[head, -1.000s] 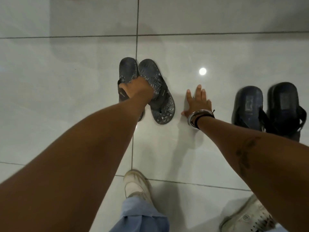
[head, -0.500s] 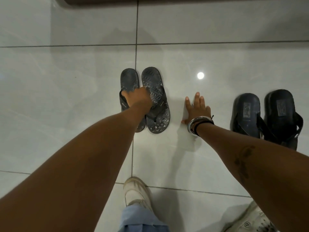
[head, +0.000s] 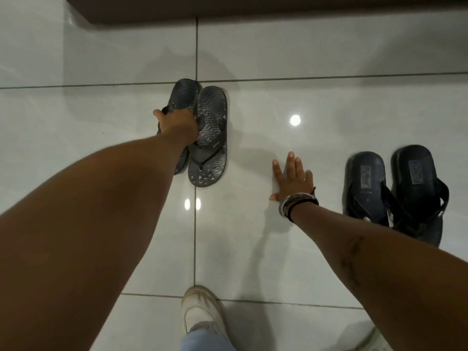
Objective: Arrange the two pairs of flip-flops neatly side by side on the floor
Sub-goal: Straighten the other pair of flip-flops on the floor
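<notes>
A grey patterned pair of flip-flops [head: 210, 138] lies on the white tiled floor at centre left, toes pointing toward me. My left hand [head: 178, 126] grips the left grey flip-flop [head: 183, 96] at its strap; its heel end overlaps the right one's edge. A black pair of flip-flops [head: 395, 191] sits side by side at the right. My right hand [head: 292, 177] rests flat on the floor between the two pairs, fingers spread, holding nothing. Bracelets circle that wrist.
A dark brown baseboard or furniture edge [head: 253, 8] runs along the top. My white sneakers [head: 201, 312] stand at the bottom, on the glossy tiles with grout lines.
The left hand has pushed the grey pair away from me, and the left flip-flop now tilts against the right one. My right hand stays flat on the floor.
</notes>
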Motion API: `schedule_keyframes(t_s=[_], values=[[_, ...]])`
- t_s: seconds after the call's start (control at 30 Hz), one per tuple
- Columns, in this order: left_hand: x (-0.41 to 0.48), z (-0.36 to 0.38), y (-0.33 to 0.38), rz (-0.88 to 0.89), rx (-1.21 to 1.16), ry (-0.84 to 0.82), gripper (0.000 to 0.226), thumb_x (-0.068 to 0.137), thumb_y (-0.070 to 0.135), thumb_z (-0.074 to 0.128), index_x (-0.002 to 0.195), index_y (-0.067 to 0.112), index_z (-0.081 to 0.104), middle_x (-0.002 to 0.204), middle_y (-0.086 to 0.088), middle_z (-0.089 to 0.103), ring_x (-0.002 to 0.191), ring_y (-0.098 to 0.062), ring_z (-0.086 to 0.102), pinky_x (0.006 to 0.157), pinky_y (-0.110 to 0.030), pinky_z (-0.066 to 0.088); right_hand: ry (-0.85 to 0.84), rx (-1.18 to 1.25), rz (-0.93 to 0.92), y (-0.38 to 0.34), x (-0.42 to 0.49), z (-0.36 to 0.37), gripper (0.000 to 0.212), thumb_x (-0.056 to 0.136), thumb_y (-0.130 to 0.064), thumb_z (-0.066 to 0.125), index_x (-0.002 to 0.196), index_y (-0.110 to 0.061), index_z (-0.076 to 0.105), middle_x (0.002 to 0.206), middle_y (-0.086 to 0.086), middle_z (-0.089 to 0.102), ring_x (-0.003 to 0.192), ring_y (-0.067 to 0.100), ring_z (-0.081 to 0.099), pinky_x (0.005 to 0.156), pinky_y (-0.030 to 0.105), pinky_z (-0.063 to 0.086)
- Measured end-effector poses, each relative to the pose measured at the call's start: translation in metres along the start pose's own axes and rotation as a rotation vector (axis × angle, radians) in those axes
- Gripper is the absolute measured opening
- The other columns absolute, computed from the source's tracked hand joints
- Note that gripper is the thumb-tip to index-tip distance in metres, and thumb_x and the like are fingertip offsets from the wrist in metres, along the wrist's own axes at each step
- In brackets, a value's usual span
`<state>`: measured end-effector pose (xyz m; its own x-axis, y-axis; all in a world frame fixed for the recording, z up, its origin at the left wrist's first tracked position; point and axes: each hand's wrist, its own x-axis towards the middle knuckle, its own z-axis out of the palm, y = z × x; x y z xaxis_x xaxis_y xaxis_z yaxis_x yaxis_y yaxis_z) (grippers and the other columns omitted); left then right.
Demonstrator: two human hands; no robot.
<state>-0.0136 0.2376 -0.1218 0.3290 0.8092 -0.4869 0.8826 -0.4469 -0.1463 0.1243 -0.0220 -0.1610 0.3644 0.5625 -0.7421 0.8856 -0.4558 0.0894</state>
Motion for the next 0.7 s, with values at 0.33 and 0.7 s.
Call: schedule_keyframes(t_s=[0.33,0.7], values=[[0.0064,0.0047,0.0049,-0.028,-0.005,-0.017,0.047,0.097,0.052,0.035,0.083,0.013,0.058,0.080,-0.008,0.059,0.095,-0.033,0.057,0.107,-0.054,0.019,-0.009,0.015,-0.011,-0.0012,0.0024,0.0011,0.104,0.085,-0.055,0.060,0.150,-0.028,-0.017,0.157,0.017,-0.025,0.147,0.033,-0.013,0.118,0.050,0.010],[0.0053,0.0060,0.0086,-0.023,0.024,-0.007,0.039,0.095,0.047,0.044,0.082,0.012,0.057,0.080,-0.009,0.058,0.095,-0.033,0.058,0.105,-0.051,0.022,0.018,-0.013,-0.016,-0.0006,0.0053,0.0059,0.106,0.083,-0.059,0.060,0.150,-0.027,-0.017,0.157,0.019,-0.024,0.147,0.033,-0.012,0.118,0.051,0.010]])
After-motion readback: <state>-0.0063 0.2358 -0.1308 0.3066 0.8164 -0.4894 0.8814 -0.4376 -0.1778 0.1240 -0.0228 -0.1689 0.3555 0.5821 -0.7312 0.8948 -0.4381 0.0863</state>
